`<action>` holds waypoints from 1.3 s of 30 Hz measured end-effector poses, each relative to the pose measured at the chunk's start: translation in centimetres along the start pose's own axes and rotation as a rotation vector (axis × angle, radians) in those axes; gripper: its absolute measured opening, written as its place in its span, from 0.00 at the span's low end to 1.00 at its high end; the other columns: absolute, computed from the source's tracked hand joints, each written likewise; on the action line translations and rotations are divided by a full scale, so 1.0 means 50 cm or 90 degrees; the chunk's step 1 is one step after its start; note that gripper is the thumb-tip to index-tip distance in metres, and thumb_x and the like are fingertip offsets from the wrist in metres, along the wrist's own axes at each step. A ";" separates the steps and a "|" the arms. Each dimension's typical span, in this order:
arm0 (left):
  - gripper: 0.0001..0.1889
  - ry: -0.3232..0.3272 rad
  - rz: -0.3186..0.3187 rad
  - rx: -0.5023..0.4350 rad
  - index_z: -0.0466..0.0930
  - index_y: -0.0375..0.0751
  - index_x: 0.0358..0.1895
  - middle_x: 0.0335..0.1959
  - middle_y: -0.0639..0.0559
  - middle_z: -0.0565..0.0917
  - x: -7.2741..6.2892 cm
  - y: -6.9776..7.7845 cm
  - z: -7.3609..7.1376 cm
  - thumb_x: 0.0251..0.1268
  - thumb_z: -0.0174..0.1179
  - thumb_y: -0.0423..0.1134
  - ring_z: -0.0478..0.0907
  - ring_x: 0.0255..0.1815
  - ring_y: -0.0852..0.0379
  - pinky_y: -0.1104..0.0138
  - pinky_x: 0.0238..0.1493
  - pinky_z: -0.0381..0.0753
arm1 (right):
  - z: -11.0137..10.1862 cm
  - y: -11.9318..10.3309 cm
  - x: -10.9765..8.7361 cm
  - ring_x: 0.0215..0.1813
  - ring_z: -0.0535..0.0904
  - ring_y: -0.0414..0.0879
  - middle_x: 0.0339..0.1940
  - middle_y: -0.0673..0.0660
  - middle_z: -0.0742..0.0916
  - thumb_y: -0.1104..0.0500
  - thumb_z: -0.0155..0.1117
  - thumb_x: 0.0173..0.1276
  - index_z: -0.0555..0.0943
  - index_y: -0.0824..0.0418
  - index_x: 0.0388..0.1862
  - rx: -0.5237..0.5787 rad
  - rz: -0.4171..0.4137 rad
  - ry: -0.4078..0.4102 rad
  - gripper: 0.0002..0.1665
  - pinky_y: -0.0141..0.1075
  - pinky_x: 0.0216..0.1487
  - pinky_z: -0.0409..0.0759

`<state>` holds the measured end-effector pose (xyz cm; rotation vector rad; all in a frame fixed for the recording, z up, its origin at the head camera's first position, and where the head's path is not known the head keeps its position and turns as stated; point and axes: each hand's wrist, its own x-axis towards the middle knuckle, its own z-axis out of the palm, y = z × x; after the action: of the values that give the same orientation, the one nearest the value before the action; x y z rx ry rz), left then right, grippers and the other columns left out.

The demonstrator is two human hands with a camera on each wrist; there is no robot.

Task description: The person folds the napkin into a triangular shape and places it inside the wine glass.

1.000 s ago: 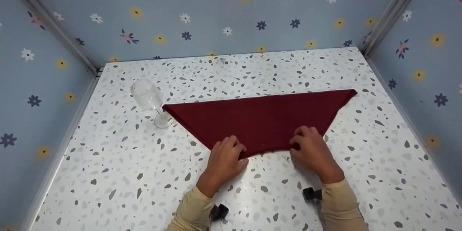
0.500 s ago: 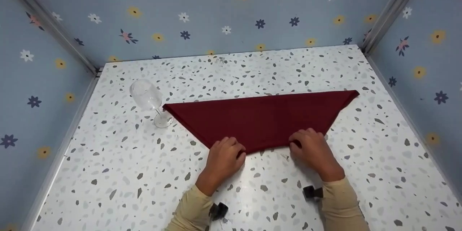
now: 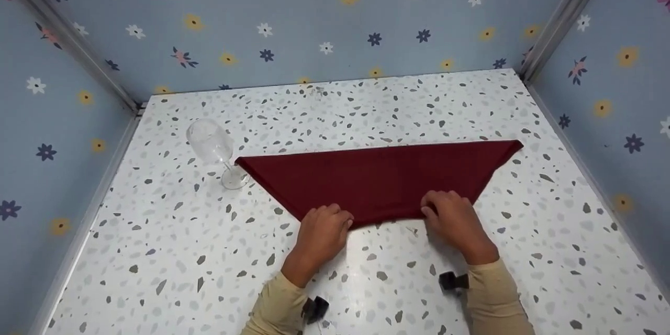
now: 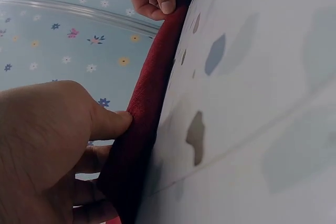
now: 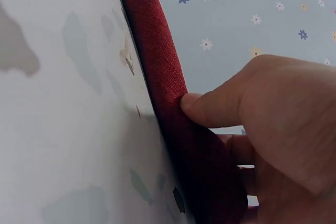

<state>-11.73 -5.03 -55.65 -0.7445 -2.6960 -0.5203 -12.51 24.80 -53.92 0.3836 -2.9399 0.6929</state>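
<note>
A dark red cloth napkin (image 3: 377,178) lies folded on the speckled table, its long straight edge away from me and its shorter rolled edge towards me. At the left end of the near edge, my left hand (image 3: 322,233) grips the cloth. The left wrist view shows its thumb (image 4: 113,123) against the roll, with the fingers on the far side, partly hidden. My right hand (image 3: 455,222) holds the right end of the same edge. Its thumb (image 5: 202,107) presses the roll in the right wrist view, while the fingers are partly covered by cloth.
A clear stemmed wine glass (image 3: 212,146) is at the left, its base (image 3: 234,178) close to the napkin's far left corner. Flower-patterned panels (image 3: 324,21) enclose the table (image 3: 172,272) at the back and both sides.
My left thumb, spread away from the cloth a second ago, has come in against the near edge. The right thumb has also drawn in slightly. The glass stays in place.
</note>
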 end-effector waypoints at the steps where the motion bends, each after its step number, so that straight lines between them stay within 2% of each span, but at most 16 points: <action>1: 0.05 0.005 -0.006 -0.007 0.91 0.46 0.37 0.29 0.54 0.81 -0.001 0.000 0.000 0.67 0.65 0.38 0.77 0.27 0.53 0.62 0.28 0.73 | 0.001 0.000 0.000 0.39 0.77 0.51 0.33 0.51 0.85 0.61 0.66 0.69 0.84 0.57 0.37 -0.003 -0.001 0.002 0.01 0.53 0.46 0.74; 6: 0.04 0.028 -0.032 -0.025 0.91 0.45 0.37 0.29 0.53 0.80 -0.001 -0.001 0.001 0.65 0.66 0.35 0.78 0.26 0.53 0.61 0.26 0.76 | 0.004 -0.002 0.000 0.40 0.78 0.53 0.35 0.53 0.85 0.63 0.65 0.65 0.88 0.58 0.38 -0.011 0.015 0.014 0.06 0.52 0.44 0.75; 10: 0.01 0.033 -0.043 -0.013 0.85 0.47 0.35 0.28 0.55 0.80 0.003 0.000 0.001 0.64 0.66 0.36 0.77 0.27 0.53 0.60 0.27 0.77 | 0.004 -0.001 0.002 0.40 0.77 0.54 0.35 0.54 0.85 0.63 0.66 0.63 0.87 0.59 0.38 -0.011 0.027 0.028 0.05 0.52 0.43 0.75; 13: 0.03 0.050 -0.030 0.011 0.83 0.49 0.33 0.27 0.55 0.79 0.005 0.000 0.000 0.64 0.66 0.36 0.75 0.26 0.54 0.61 0.26 0.75 | 0.003 0.000 0.004 0.38 0.75 0.52 0.32 0.53 0.83 0.63 0.68 0.62 0.83 0.58 0.34 -0.015 0.035 0.037 0.02 0.49 0.40 0.74; 18: 0.03 0.078 -0.003 0.063 0.90 0.51 0.33 0.27 0.54 0.80 0.004 0.001 0.001 0.62 0.68 0.37 0.75 0.27 0.54 0.62 0.25 0.72 | -0.001 0.001 0.004 0.37 0.72 0.51 0.31 0.53 0.81 0.63 0.70 0.62 0.85 0.59 0.31 -0.028 0.033 0.041 0.01 0.46 0.37 0.72; 25: 0.05 0.048 -0.015 0.053 0.91 0.49 0.33 0.29 0.54 0.80 -0.002 0.001 -0.003 0.58 0.68 0.43 0.75 0.29 0.53 0.60 0.28 0.73 | -0.005 0.003 -0.002 0.41 0.73 0.52 0.37 0.54 0.83 0.54 0.74 0.61 0.88 0.61 0.38 -0.025 0.009 0.006 0.11 0.48 0.42 0.72; 29: 0.06 0.027 -0.021 0.056 0.90 0.48 0.35 0.31 0.54 0.80 -0.003 0.001 -0.004 0.57 0.68 0.44 0.75 0.31 0.53 0.60 0.30 0.74 | -0.006 0.004 -0.005 0.41 0.72 0.52 0.38 0.54 0.83 0.53 0.76 0.58 0.87 0.60 0.42 -0.025 0.000 -0.009 0.15 0.49 0.44 0.71; 33: 0.06 0.020 -0.023 0.067 0.90 0.47 0.35 0.33 0.53 0.79 -0.003 0.002 -0.004 0.59 0.68 0.43 0.75 0.34 0.53 0.60 0.31 0.74 | -0.005 0.002 -0.004 0.40 0.72 0.52 0.37 0.54 0.82 0.56 0.74 0.59 0.88 0.59 0.44 -0.026 -0.012 -0.005 0.14 0.49 0.43 0.71; 39: 0.06 0.043 -0.015 0.078 0.91 0.47 0.34 0.32 0.52 0.80 -0.001 0.006 -0.003 0.61 0.67 0.43 0.76 0.35 0.53 0.59 0.32 0.76 | -0.003 0.004 -0.004 0.42 0.72 0.51 0.39 0.54 0.82 0.59 0.69 0.63 0.89 0.61 0.40 -0.008 -0.028 0.024 0.09 0.48 0.43 0.71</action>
<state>-11.49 -4.90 -55.45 -0.6500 -2.6488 -0.3742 -12.37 25.07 -53.88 0.4278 -2.8898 0.6677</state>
